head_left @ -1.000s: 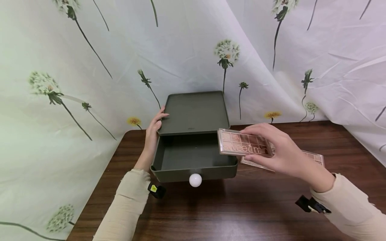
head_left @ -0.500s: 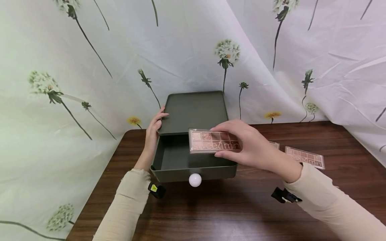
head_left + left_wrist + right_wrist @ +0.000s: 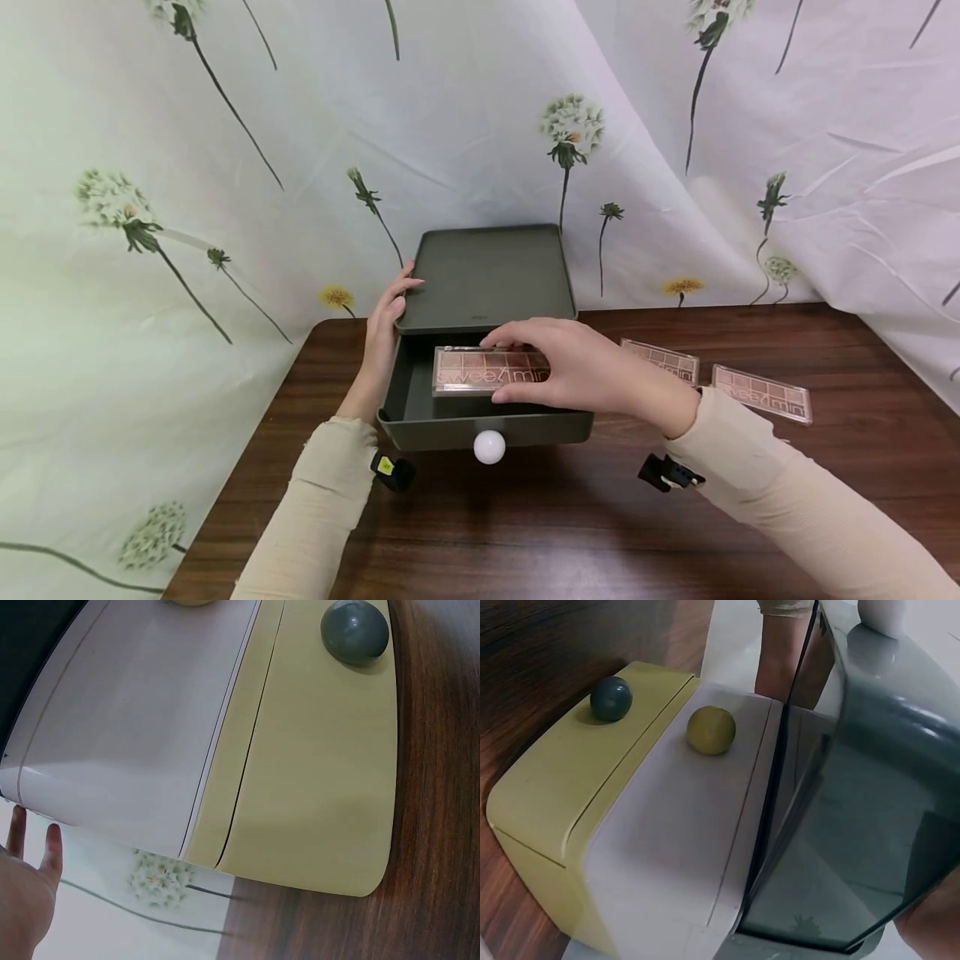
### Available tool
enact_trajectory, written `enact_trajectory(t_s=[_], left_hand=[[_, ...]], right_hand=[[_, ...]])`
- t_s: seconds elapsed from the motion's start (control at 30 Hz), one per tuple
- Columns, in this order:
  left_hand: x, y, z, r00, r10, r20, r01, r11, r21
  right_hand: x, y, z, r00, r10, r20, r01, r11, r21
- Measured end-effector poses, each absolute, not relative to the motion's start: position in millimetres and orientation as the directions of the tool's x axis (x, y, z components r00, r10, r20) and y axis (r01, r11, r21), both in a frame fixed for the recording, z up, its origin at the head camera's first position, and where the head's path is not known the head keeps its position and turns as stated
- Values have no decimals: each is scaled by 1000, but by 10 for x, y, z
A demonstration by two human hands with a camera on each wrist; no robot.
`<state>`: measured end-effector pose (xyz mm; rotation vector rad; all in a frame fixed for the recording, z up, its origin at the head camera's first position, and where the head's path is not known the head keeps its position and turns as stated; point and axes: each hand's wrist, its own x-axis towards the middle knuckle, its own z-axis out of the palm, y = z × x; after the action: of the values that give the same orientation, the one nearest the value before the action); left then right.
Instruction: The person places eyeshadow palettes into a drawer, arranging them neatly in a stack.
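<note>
My right hand (image 3: 573, 362) pinches a clear-lidded eyeshadow palette (image 3: 472, 372), thumb along the near edge and fingers on the far edge. The palette lies over the inside of the pulled-out dark green top drawer (image 3: 487, 432), level with its opening. My left hand (image 3: 382, 321) rests against the left side of the drawer cabinet (image 3: 491, 275), fingers straight. In the left wrist view, two fingertips of the left hand (image 3: 30, 892) touch the cabinet's side by the white drawer (image 3: 135, 727). At the right wrist view's edge, little of the right hand (image 3: 934, 919) shows.
Two more eyeshadow palettes lie on the brown wood table (image 3: 517, 533) to the right: a nearer palette (image 3: 663, 362) and a farther palette (image 3: 761, 393). A yellow drawer (image 3: 577, 780) forms the cabinet's bottom. The drawer's white knob (image 3: 489, 447) sticks out in front. A dandelion-print cloth (image 3: 465, 125) hangs behind.
My right hand has carried the palette leftward from beside the drawer, then down into its opening. The two palettes on the table have come into fuller view. The left hand has stayed put.
</note>
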<state>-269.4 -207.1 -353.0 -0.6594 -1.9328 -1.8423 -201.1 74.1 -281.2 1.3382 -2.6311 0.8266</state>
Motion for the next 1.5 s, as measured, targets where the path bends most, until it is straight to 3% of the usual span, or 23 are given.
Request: enact_trajectory(t_s=[0.23, 1.0, 1.27, 1.5], left_hand=[[-2706, -2081, -3533, -811, 64, 582, 584, 12, 812], [-2711, -2079, -3544, -808, 66, 586, 588, 27, 808], [-2699, -2076, -3528, -810, 66, 583, 586, 32, 810], [-2699, -2084, -3545, -809, 68, 584, 587, 39, 808]], right_hand=[[-2026, 623, -2764, -590, -786, 183, -777, 492, -391], [-2019, 502, -2761, -598, -798, 69, -783, 565, -260], [-2025, 519, -2759, -595, -800, 74, -779, 552, -297], [-2011, 624, -2749, -531, -829, 179, -818, 445, -364]])
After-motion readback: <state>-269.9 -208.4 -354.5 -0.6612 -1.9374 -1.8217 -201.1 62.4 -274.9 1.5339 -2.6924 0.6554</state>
